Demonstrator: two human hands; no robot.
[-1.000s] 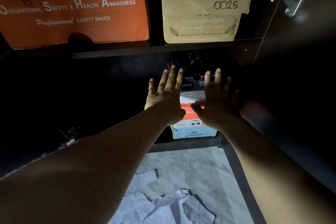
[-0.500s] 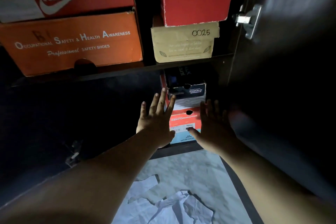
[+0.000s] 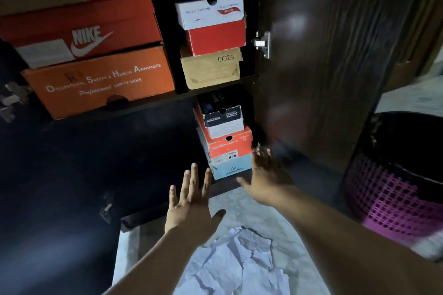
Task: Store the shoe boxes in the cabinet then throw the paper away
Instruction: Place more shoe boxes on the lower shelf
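The shoe boxes sit stacked inside the cabinet (image 3: 318,60): a black-and-white box (image 3: 221,116) on a red-orange box (image 3: 227,142) on a light blue box (image 3: 230,166) on the lower shelf. Both the left hand (image 3: 191,201) and right hand (image 3: 266,175) are spread flat and empty just before them. Storing looks finished; next comes gathering the crumpled paper (image 3: 237,263) on the floor for the pink basket (image 3: 398,187).

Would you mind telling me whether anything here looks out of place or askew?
Crumpled paper lies loose on the floor before the cabinet, not in the bin. The black box topping the lower stack sits slightly twisted.
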